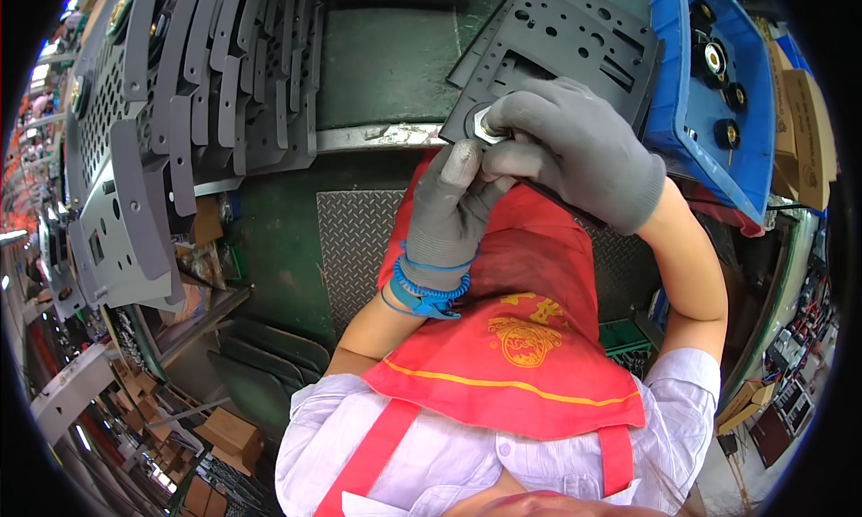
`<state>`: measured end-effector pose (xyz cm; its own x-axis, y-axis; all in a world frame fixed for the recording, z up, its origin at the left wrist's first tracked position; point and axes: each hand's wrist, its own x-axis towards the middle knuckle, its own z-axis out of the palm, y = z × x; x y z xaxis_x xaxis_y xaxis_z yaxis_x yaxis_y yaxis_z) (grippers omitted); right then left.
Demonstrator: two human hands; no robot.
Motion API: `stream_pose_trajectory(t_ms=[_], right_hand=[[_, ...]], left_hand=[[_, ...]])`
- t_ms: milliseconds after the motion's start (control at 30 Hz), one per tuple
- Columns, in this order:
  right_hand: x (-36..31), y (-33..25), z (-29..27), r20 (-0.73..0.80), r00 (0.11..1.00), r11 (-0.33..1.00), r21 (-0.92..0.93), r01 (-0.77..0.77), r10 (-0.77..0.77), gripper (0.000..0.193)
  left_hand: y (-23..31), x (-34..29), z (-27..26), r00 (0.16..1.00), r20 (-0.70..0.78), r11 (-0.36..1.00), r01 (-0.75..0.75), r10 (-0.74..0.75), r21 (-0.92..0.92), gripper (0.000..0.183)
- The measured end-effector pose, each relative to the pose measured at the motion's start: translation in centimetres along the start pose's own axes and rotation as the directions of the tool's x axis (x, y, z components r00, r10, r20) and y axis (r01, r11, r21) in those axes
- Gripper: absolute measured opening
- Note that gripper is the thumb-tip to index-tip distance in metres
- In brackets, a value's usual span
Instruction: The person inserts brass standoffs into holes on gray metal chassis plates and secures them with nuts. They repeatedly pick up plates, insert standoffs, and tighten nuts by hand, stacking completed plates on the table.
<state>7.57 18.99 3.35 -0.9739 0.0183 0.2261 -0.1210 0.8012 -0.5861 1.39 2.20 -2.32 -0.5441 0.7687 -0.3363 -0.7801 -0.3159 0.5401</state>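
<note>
A dark grey metal plate (575,46) with round holes and slots lies at the bench's front edge, its near corner jutting out toward me. On that corner sits a shiny silver hex nut (486,124) over a dark round part. My right hand (575,149), in a grey glove, is closed with thumb and forefinger at the nut. Also gloved, my left hand (453,198) is closed at the corner's near edge, its thumb up. What its fingers hold is hidden. A blue coiled wrist strap (431,293) circles my left wrist.
Right of the plate stands a blue bin (669,95) with several black round parts (727,133). Bent grey metal panels (206,77) stand in a row on the left. Cardboard boxes (804,131) are at the far right. A ridged metal plate (359,239) lies below the bench edge.
</note>
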Motion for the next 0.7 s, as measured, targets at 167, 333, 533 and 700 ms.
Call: stream_pose_trajectory(t_ms=[167, 333, 533, 700], right_hand=[[-0.1, -0.1, -0.7, -0.102, 0.985, 0.984, -0.123, 0.126, -0.139, 0.026], [0.8, -0.8, 0.0, -0.127, 0.990, 0.980, -0.196, 0.028, -0.054, 0.018], [0.6, 0.4, -1.7, -0.063, 0.998, 0.999, 0.042, 0.031, -0.028, 0.043], [0.7, 0.7, 0.2, -0.073, 0.992, 0.977, 0.177, 0.119, -0.107, 0.035]], left_hand=[[-0.3, -0.2, -0.9, 0.999, -0.035, 0.999, 0.019, -0.018, 0.031, 0.037], [-0.8, -0.1, -1.5, 1.000, 0.000, 1.000, -0.019, 0.019, 0.019, 0.037], [-0.2, -0.2, -0.6, 1.000, -0.019, 0.999, 0.012, -0.011, 0.037, 0.041], [-0.3, -0.1, -0.7, 1.000, 0.006, 0.999, -0.001, 0.000, 0.041, 0.038]])
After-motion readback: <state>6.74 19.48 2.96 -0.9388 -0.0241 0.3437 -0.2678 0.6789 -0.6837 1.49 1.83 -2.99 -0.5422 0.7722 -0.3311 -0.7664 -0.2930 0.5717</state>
